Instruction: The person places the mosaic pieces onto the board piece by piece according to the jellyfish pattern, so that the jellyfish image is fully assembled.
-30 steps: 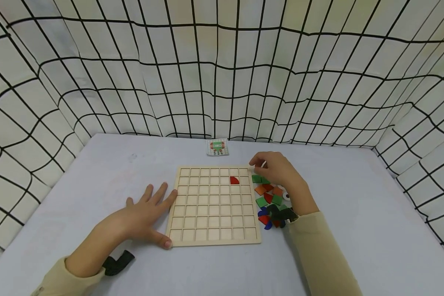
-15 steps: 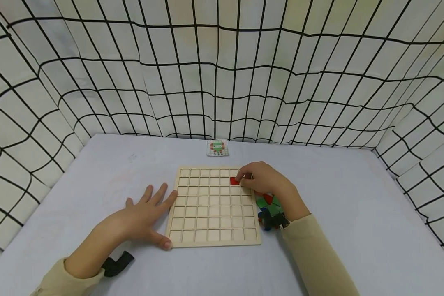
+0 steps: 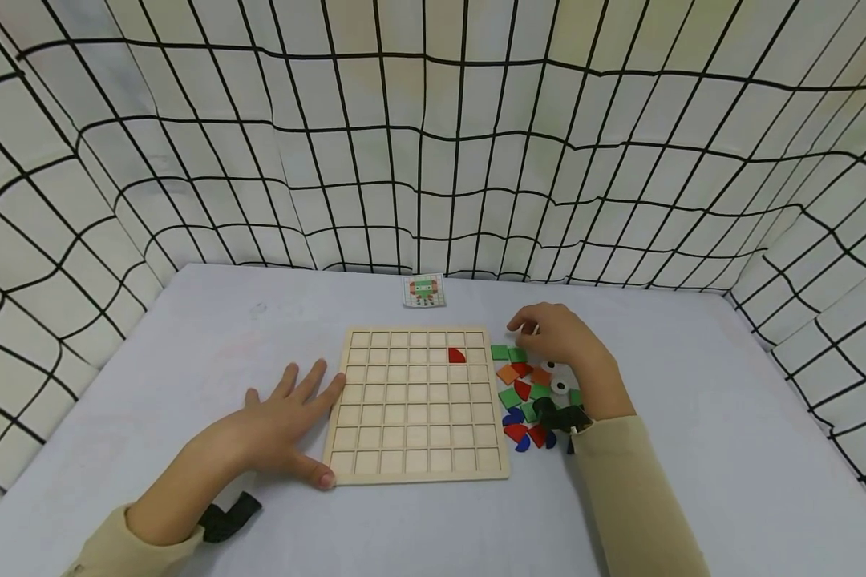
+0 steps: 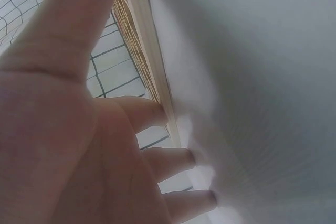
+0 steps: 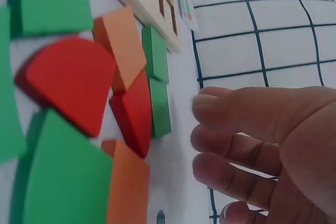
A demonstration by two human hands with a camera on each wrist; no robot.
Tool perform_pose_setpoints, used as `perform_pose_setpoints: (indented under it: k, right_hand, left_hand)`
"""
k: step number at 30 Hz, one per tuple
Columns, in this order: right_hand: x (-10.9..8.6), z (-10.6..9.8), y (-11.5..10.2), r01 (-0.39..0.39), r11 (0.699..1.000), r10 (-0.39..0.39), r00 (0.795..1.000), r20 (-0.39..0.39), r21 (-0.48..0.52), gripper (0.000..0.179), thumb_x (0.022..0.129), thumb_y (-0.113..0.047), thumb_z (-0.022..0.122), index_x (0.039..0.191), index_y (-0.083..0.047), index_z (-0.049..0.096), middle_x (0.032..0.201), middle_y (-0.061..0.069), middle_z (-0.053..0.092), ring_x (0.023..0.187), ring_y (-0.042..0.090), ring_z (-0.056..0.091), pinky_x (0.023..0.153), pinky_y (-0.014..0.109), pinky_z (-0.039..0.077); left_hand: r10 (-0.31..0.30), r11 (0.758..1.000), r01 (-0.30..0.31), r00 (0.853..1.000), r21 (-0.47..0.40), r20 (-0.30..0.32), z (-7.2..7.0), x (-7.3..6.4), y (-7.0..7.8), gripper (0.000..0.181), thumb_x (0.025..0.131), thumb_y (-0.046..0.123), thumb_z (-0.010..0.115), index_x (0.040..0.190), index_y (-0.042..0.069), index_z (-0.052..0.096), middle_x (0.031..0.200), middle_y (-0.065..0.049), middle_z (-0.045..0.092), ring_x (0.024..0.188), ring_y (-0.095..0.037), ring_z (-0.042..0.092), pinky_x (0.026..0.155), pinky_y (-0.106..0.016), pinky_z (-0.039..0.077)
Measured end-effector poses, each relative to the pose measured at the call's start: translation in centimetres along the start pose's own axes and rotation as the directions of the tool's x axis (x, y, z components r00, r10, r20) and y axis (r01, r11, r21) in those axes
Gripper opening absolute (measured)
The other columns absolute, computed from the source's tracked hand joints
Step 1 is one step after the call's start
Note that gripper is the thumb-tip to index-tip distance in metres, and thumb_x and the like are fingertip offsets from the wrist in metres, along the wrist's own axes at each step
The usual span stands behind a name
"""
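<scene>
My left hand (image 3: 274,425) lies with spread fingers at the left edge of the wooden grid board (image 3: 405,414); its thumb and index finger touch the frame. In the left wrist view the board's pale side (image 4: 152,51) runs along those fingertips. One red quarter-circle piece (image 3: 457,356) sits in a square near the board's upper right. My right hand (image 3: 564,335) hovers with bent fingers, nothing between them, over the far end of the loose pieces. Nearest to it are two green squares (image 3: 508,353). The right wrist view shows orange (image 5: 123,45) and red (image 5: 76,80) pieces beside them.
A small pattern card (image 3: 423,291) lies behind the board. Blue half-round pieces (image 3: 523,443) and white eye discs (image 3: 559,386) are in the pile right of the board. White walls with black netting (image 3: 433,160) enclose the table's back and sides.
My right hand moved left onto the red piece on the board, then back right over the pile with nothing in it. The red piece stays in its square; my left hand keeps still.
</scene>
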State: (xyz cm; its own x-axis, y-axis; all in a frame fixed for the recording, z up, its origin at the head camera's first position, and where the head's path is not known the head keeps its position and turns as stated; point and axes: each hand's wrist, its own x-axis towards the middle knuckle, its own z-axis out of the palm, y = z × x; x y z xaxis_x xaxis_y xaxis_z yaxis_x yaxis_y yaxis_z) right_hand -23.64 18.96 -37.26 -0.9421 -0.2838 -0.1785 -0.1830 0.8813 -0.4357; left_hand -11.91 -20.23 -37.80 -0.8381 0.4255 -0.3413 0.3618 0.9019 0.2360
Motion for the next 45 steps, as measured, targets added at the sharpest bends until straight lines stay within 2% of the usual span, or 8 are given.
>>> perform_pose_setpoints:
  k: [8, 15, 19, 22, 27, 37, 40, 45]
  right_hand:
    - [0.0, 0.2, 0.4, -0.055, 0.998, 0.053, 0.996, 0.071, 0.023, 0.019, 0.09, -0.021, 0.073, 0.108, -0.017, 0.075, 0.102, 0.005, 0.068, 0.092, 0.023, 0.059, 0.081, 0.039, 0.053]
    - [-0.1, 0.0, 0.2, -0.061, 0.998, 0.057, 0.994, 0.096, 0.034, 0.009, 0.09, -0.02, 0.072, 0.098, -0.016, 0.074, 0.097, 0.003, 0.07, 0.086, 0.022, 0.06, 0.077, 0.037, 0.052]
    - [-0.1, -0.1, 0.3, -0.051, 0.998, 0.047, 0.993, 0.108, 0.036, 0.009, 0.09, -0.02, 0.073, 0.096, -0.015, 0.069, 0.097, 0.002, 0.068, 0.086, 0.022, 0.058, 0.076, 0.036, 0.05]
    - [0.0, -0.3, 0.5, -0.022, 0.999, 0.016, 0.992, 0.122, 0.048, 0.011, 0.09, -0.02, 0.073, 0.095, -0.015, 0.066, 0.096, 0.002, 0.067, 0.087, 0.022, 0.057, 0.074, 0.035, 0.05]
    - [0.0, -0.5, 0.3, 0.073, 0.991, -0.087, 0.988, 0.129, 0.112, 0.01, 0.089, -0.016, 0.071, 0.096, -0.013, 0.064, 0.091, 0.003, 0.065, 0.082, 0.021, 0.057, 0.069, 0.034, 0.05]
    - [0.5, 0.7, -2.4, 0.24, 0.94, -0.24, 0.97, -0.029, 0.241, 0.008, 0.093, -0.014, 0.067, 0.101, -0.014, 0.065, 0.092, 0.003, 0.064, 0.081, 0.021, 0.057, 0.073, 0.035, 0.05]
    - [0.8, 1.6, -3.2, 0.28, 0.924, -0.276, 0.96, -0.052, 0.262, 0.008, 0.094, -0.014, 0.065, 0.102, -0.014, 0.065, 0.092, 0.002, 0.064, 0.079, 0.019, 0.059, 0.073, 0.034, 0.05]
    - [1.0, 3.1, -4.4, 0.301, 0.911, -0.293, 0.953, -0.07, 0.283, 0.006, 0.095, -0.016, 0.066, 0.101, -0.016, 0.065, 0.093, 0.0, 0.065, 0.078, 0.017, 0.061, 0.072, 0.033, 0.051]
  left_hand:
    - [-0.002, 1.0, 0.002, 1.0, 0.011, 0.0, 0.1, -0.1, -0.1, 0.135, 0.058, 0.08, 0.073, 0.16, 0.011, 0.019, 0.164, -0.028, 0.006, 0.143, -0.063, 0.006, 0.09, -0.089, 0.014]
    - [0.004, 1.0, -0.004, 1.0, 0.014, -0.002, 0.1, 0.0, -0.1, 0.135, 0.058, 0.081, 0.071, 0.16, 0.011, 0.018, 0.164, -0.027, 0.007, 0.144, -0.063, 0.006, 0.09, -0.089, 0.016]
    - [0.003, 1.0, -0.003, 1.0, 0.002, -0.001, 0.0, -0.1, 0.0, 0.135, 0.058, 0.081, 0.071, 0.16, 0.01, 0.019, 0.164, -0.027, 0.007, 0.144, -0.062, 0.006, 0.09, -0.089, 0.015]
    - [0.002, 1.0, -0.002, 1.0, 0.001, 0.001, -0.1, -0.1, 0.0, 0.134, 0.059, 0.081, 0.071, 0.16, 0.01, 0.019, 0.164, -0.027, 0.006, 0.144, -0.062, 0.006, 0.09, -0.089, 0.015]
    - [-0.003, 1.0, 0.003, 1.0, -0.001, 0.005, -0.1, -0.2, 0.0, 0.134, 0.06, 0.08, 0.072, 0.16, 0.011, 0.018, 0.165, -0.027, 0.005, 0.144, -0.062, 0.005, 0.091, -0.089, 0.014]
    - [-0.01, 1.0, 0.01, 1.0, -0.015, 0.008, -0.1, 0.0, 0.0, 0.133, 0.06, 0.079, 0.073, 0.16, 0.011, 0.018, 0.165, -0.026, 0.005, 0.145, -0.061, 0.004, 0.092, -0.089, 0.012]
    - [-0.009, 1.0, 0.009, 1.0, -0.019, 0.009, 0.0, 0.0, -0.1, 0.134, 0.06, 0.079, 0.073, 0.161, 0.012, 0.017, 0.165, -0.026, 0.005, 0.145, -0.061, 0.003, 0.092, -0.089, 0.012]
    - [-0.015, 1.0, 0.015, 1.0, -0.011, 0.011, 0.0, 0.0, 0.0, 0.134, 0.059, 0.08, 0.073, 0.161, 0.012, 0.017, 0.165, -0.026, 0.005, 0.145, -0.061, 0.003, 0.092, -0.089, 0.012]
